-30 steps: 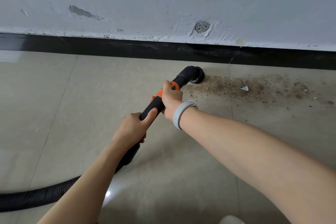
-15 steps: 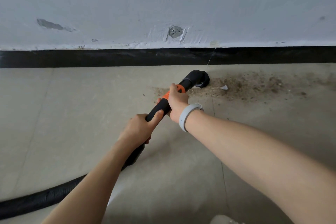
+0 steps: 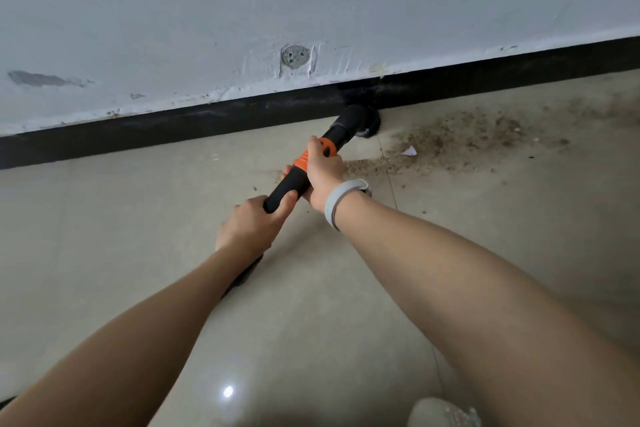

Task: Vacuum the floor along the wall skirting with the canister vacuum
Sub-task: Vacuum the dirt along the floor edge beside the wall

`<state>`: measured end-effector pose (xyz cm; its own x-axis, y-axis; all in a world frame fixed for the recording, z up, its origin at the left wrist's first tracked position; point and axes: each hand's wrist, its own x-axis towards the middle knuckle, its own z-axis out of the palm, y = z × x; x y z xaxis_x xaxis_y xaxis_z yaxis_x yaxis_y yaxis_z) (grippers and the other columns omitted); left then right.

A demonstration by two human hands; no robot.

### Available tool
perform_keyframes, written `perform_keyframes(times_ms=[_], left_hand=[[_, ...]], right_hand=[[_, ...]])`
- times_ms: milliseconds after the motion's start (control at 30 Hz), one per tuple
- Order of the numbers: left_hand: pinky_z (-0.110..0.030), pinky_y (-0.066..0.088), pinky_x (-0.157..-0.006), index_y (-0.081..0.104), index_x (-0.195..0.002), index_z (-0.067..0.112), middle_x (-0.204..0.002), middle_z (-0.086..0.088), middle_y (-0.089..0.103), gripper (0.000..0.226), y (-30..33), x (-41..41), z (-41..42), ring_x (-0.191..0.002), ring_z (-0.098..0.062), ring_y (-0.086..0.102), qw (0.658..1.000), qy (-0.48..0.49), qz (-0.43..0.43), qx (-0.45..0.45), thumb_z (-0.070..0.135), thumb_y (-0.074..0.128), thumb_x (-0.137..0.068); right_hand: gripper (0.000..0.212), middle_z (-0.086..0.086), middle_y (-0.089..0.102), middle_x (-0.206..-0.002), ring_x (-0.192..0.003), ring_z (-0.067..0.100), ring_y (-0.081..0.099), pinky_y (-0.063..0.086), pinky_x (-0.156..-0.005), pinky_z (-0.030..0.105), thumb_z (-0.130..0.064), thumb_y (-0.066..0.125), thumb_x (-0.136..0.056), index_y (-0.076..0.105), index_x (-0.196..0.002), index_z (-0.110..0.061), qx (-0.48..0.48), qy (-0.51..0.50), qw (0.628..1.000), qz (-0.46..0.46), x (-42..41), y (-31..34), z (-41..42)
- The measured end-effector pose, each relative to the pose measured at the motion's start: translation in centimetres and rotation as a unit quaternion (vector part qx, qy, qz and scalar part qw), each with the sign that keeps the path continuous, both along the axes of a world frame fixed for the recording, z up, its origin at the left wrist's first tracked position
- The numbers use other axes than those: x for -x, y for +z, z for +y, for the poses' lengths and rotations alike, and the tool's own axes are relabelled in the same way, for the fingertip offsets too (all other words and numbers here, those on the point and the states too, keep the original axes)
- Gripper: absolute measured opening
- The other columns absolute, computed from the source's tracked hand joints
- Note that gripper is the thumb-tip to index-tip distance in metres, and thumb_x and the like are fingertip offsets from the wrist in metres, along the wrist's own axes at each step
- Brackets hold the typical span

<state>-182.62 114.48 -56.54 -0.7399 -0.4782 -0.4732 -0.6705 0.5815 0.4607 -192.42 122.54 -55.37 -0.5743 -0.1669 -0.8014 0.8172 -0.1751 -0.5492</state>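
Both hands grip the black vacuum wand: the left hand wraps its lower end, the right hand clasps the orange collar. Its nozzle touches the black skirting, with brown debris scattered on the floor just beside it.

The nozzle now sits tight against the black skirting, where a second ago it worked the floor a little out from it, at the left edge of the dirt. Both hands, the left hand and the right hand, have pushed forward with the wand toward the wall. The paper scrap now lies right of and nearer than the nozzle. The view has tilted, so the skirting runs slanted, and the hose no longer shows at the left.
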Motion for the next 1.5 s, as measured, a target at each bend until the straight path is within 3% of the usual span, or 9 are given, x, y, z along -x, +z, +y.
perform_keyframes(times_ms=[300,500,633,767,967,1133,1233,1333,1500], left_hand=[[-0.035,0.052,-0.068,0.054,-0.071,0.019,-0.067,-0.006,0.066,0.054,-0.4,-3.2,1.1,-0.066,-0.026,0.065,0.999,-0.031,-0.022,0.018,0.069,0.035,-0.081],[-0.041,0.056,-0.068,0.055,-0.075,0.014,-0.068,-0.008,0.067,0.062,0.8,-4.8,0.7,-0.065,-0.027,0.066,1.0,-0.007,0.018,-0.008,0.072,0.036,-0.081],[-0.042,0.056,-0.069,0.058,-0.076,0.013,-0.065,-0.008,0.067,0.064,1.8,-7.1,-1.1,-0.063,-0.026,0.067,0.997,0.051,0.057,-0.029,0.072,0.036,-0.079],[-0.038,0.056,-0.066,0.055,-0.071,0.011,-0.06,-0.006,0.066,0.052,2.1,-11.8,-2.8,-0.053,-0.019,0.065,0.992,0.107,0.054,-0.043,0.06,0.044,-0.088],[-0.036,0.052,-0.063,0.058,-0.071,0.004,-0.056,-0.006,0.064,0.056,1.7,-19.4,-4.4,-0.05,-0.019,0.062,0.974,0.219,0.058,-0.025,0.055,0.045,-0.091],[-0.036,0.051,-0.061,0.058,-0.067,0.008,-0.053,-0.006,0.063,0.062,1.9,-23.8,-5.0,-0.052,-0.021,0.063,0.951,0.303,0.068,-0.015,0.065,0.038,-0.077],[-0.038,0.052,-0.063,0.058,-0.064,0.009,-0.05,-0.005,0.062,0.062,1.8,-25.4,-5.5,-0.052,-0.023,0.063,0.937,0.343,0.066,0.001,0.066,0.035,-0.075],[-0.041,0.054,-0.064,0.059,-0.063,0.009,-0.048,-0.005,0.062,0.064,1.6,-26.8,-5.9,-0.052,-0.024,0.064,0.931,0.36,0.05,0.001,0.067,0.037,-0.075],[-0.04,0.053,-0.064,0.058,-0.065,0.007,-0.049,-0.006,0.062,0.061,1.6,-27.3,-5.4,-0.05,-0.021,0.062,0.942,0.335,0.032,-0.003,0.064,0.036,-0.076]], right_hand=[[0.028,0.012,0.056,-0.088,-0.06,0.02,0.062,0.058,-0.072,0.037,-0.032,0.05,-0.095,0.039,-0.112,-0.013,-0.01,-0.031,0.999,-0.01,-3.0,-1.2,1.1],[0.031,0.011,0.056,-0.085,-0.054,0.019,0.061,0.057,-0.061,0.032,-0.034,0.049,-0.095,0.045,-0.113,-0.009,-0.047,-0.021,0.998,0.035,-4.4,0.7,0.2],[0.023,0.009,0.052,-0.069,-0.051,0.021,0.057,0.056,-0.066,0.037,-0.03,0.049,-0.095,0.046,-0.09,-0.008,-0.032,0.031,0.998,0.049,-5.8,2.3,-2.5],[0.039,0.011,0.056,-0.079,-0.05,0.02,0.058,0.056,-0.061,0.033,-0.034,0.049,-0.095,0.045,-0.122,-0.006,-0.053,0.102,0.993,0.036,-9.9,2.1,-6.0],[0.043,0.007,0.055,-0.073,-0.076,0.031,0.064,0.056,-0.084,0.044,-0.032,0.05,-0.093,0.038,-0.125,-0.006,-0.043,0.206,0.977,0.036,-16.8,0.8,-10.5],[0.041,0.001,0.047,-0.072,-0.052,0.012,0.049,0.04,-0.036,0.011,-0.029,0.047,-0.097,0.034,-0.128,-0.004,-0.011,0.283,0.959,0.03,-20.4,0.8,-12.4],[0.036,0.004,0.048,-0.073,-0.054,0.022,0.056,0.055,-0.057,0.025,-0.03,0.049,-0.095,0.033,-0.12,-0.009,0.006,0.3,0.954,0.015,-22.5,0.7,-14.5],[0.042,0.008,0.053,-0.082,-0.084,0.04,0.065,0.052,-0.087,0.053,-0.041,0.052,-0.087,0.033,-0.112,-0.013,-0.03,0.332,0.942,0.023,-24.5,0.5,-15.8],[0.047,0.002,0.05,-0.076,-0.061,0.023,0.059,0.056,-0.077,0.036,-0.037,0.049,-0.094,0.032,-0.127,-0.008,-0.026,0.309,0.951,-0.015,-24.7,-0.9,-14.7]])
